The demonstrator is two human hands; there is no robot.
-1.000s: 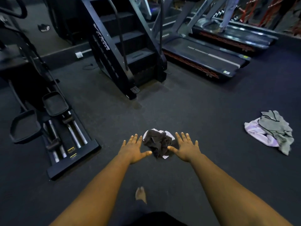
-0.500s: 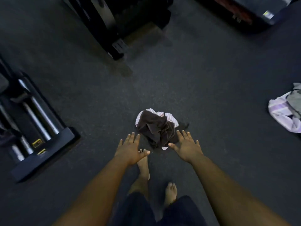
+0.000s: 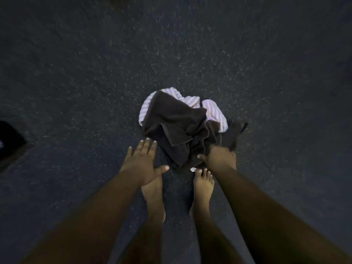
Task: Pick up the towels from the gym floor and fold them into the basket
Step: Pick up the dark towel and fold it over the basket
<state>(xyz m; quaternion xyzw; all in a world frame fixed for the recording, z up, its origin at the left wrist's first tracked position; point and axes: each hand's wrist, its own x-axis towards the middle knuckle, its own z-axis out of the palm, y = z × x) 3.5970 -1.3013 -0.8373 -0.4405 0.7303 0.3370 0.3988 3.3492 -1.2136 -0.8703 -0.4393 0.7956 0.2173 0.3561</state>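
Two towels, dark towel (image 3: 177, 126) over striped towel (image 3: 213, 109); right hand (image 3: 221, 157) grips dark one, left hand (image 3: 142, 162) spread.

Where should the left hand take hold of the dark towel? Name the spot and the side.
Take the dark towel at its loose folded corner on the near left, coming in low from the left. That flap lies on top of the striped towel, closest to the open left hand; the right hand already reaches the right side.

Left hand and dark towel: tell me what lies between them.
Only bare gym floor. In the head view the left hand is spread open just beside the dark towel, not touching it.
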